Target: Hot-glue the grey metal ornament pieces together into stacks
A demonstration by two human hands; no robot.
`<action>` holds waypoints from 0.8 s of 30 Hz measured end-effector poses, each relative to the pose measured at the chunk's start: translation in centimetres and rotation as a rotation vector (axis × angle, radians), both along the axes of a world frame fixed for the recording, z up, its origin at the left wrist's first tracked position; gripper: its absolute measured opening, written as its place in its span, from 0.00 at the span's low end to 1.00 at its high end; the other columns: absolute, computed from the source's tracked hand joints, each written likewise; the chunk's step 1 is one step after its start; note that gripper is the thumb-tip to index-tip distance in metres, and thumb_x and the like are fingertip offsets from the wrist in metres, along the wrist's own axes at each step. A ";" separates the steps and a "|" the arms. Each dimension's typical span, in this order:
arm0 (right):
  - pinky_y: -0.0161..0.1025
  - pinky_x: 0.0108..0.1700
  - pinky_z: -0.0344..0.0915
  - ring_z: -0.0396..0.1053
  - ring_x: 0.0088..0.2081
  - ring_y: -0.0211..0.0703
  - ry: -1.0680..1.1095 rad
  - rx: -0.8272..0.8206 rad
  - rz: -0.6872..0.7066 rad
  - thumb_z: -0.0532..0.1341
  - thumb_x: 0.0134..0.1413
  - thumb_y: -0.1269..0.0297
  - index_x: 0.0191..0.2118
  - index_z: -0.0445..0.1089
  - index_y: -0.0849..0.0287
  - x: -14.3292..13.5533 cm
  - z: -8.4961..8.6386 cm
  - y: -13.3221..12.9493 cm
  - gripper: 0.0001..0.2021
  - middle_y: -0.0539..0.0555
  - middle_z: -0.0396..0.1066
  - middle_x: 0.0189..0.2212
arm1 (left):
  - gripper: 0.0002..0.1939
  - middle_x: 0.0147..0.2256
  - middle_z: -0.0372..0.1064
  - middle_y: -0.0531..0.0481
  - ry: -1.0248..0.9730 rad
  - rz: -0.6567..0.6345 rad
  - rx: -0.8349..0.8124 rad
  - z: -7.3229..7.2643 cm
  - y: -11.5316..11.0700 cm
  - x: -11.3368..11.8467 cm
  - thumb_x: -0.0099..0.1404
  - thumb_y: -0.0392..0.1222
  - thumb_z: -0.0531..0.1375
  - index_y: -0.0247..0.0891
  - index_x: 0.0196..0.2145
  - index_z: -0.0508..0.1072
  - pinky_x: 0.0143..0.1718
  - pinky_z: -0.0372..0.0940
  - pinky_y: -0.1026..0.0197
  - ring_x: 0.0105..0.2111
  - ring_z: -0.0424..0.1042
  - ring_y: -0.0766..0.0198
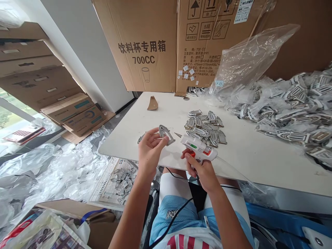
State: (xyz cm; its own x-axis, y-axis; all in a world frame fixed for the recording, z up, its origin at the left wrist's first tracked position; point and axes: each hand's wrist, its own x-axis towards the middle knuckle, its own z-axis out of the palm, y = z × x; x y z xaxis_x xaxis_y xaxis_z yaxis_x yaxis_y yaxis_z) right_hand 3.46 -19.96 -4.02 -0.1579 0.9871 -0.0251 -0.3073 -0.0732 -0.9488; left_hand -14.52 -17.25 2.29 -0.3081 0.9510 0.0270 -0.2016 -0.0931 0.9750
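Between the thumb and fingers of my left hand point(150, 148) is a grey boat-shaped piece with an open middle point(166, 134), held up over the table's front part. My right hand point(201, 167) grips a white hot glue gun point(198, 147) with a red trigger. Its nozzle points left, close to the piece but apart from it. A clear glue stick point(241, 171) trails from the gun's back end. Behind the gun lies a heap of similar grey pieces point(204, 126). Another piece point(140, 138) rests on the table, partly hidden behind my left hand.
Large cardboard boxes point(150, 27) stand along the back of the white table point(124, 121). A big pile of plastic-wrapped pieces point(295, 107) fills the right side. A cardboard scrap point(152, 103) lies at the back left. A black cord point(172, 224) crosses my lap.
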 end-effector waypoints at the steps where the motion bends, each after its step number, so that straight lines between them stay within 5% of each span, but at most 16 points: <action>1: 0.34 0.20 0.49 0.51 0.16 0.29 0.000 0.000 -0.002 0.68 0.65 0.49 0.45 0.75 0.58 0.0 0.0 0.0 0.16 0.48 0.71 0.25 | 0.27 0.42 0.82 0.46 -0.001 -0.006 -0.009 0.1 -0.1 0.1 0.56 0.44 0.77 0.39 0.52 0.80 0.42 0.74 0.59 0.39 0.81 0.59; 5: 0.33 0.20 0.49 0.50 0.16 0.30 0.009 -0.010 -0.009 0.68 0.66 0.49 0.43 0.74 0.58 -0.1 0.2 -0.1 0.15 0.43 0.62 0.19 | 0.18 0.41 0.82 0.45 0.020 -0.015 -0.040 0.2 -0.2 0.1 0.59 0.44 0.75 0.38 0.46 0.83 0.47 0.73 0.57 0.42 0.80 0.58; 8: 0.33 0.21 0.50 0.50 0.17 0.29 0.003 -0.011 -0.016 0.69 0.65 0.48 0.42 0.74 0.58 -0.2 0.5 -0.2 0.16 0.45 0.65 0.22 | 0.16 0.41 0.81 0.46 -0.013 -0.020 -0.045 0.0 -0.1 0.0 0.59 0.46 0.75 0.39 0.43 0.82 0.50 0.72 0.56 0.44 0.78 0.58; 17: 0.33 0.21 0.50 0.50 0.18 0.30 -0.034 0.010 0.002 0.69 0.64 0.48 0.40 0.74 0.58 -0.3 0.6 0.0 0.16 0.43 0.61 0.19 | 0.20 0.39 0.82 0.45 -0.026 -0.048 -0.078 -0.1 -0.1 -0.1 0.56 0.49 0.78 0.39 0.42 0.78 0.35 0.69 0.62 0.36 0.78 0.61; 24: 0.33 0.21 0.50 0.50 0.18 0.31 -0.051 -0.020 0.021 0.69 0.63 0.47 0.40 0.74 0.59 -0.3 0.4 -0.1 0.18 0.43 0.60 0.18 | 0.19 0.38 0.82 0.45 0.077 -0.054 -0.029 0.0 -0.2 0.2 0.56 0.47 0.78 0.38 0.40 0.80 0.38 0.71 0.63 0.37 0.79 0.62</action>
State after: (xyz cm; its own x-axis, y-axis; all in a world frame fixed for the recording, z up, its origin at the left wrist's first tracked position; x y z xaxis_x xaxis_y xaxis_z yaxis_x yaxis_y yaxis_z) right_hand 3.13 -20.07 -3.65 -0.1768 0.9828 -0.0535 -0.2570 -0.0985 -0.9614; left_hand -14.28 -17.48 2.28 -0.2549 0.9667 0.0212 -0.1301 -0.0560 0.9899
